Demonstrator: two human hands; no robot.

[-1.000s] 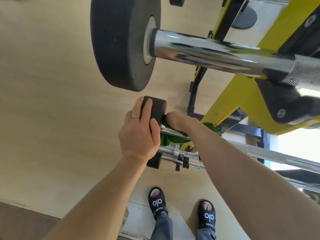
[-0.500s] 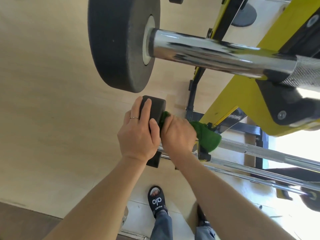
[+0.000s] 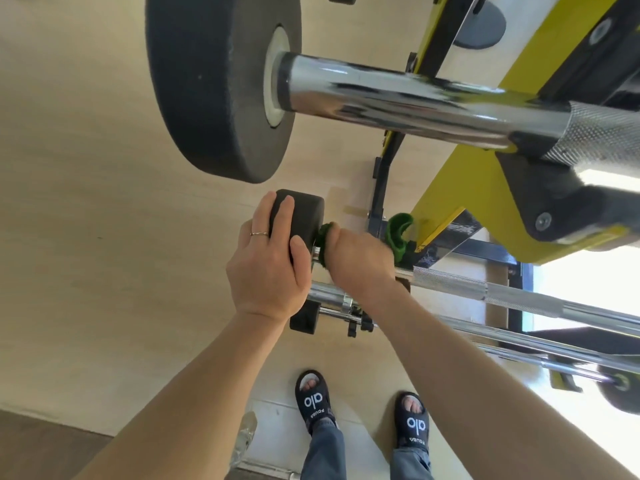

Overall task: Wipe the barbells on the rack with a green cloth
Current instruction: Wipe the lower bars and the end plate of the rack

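A chrome barbell [image 3: 526, 294] lies on the yellow and black rack [image 3: 460, 188] below my head, with a small black end weight [image 3: 299, 216] at its left end. My left hand [image 3: 268, 268] grips that end weight from above, a ring on one finger. My right hand [image 3: 356, 258] holds the green cloth [image 3: 398, 233] wrapped round the bar right beside the weight. Part of the cloth sticks out behind my right hand. A thicker barbell [image 3: 398, 98] with a large black plate [image 3: 214, 81] rests higher on the rack.
Lower chrome bars [image 3: 346, 315] with a black end weight [image 3: 304, 318] and clamps sit under my hands. Another weight [image 3: 620, 389] shows at the right edge. My feet in black sandals [image 3: 313, 400] stand on the pale wooden floor [image 3: 86, 202].
My right hand slid the green cloth left along the bar toward the end weight and now sits tight against it. My left hand stayed on the weight.
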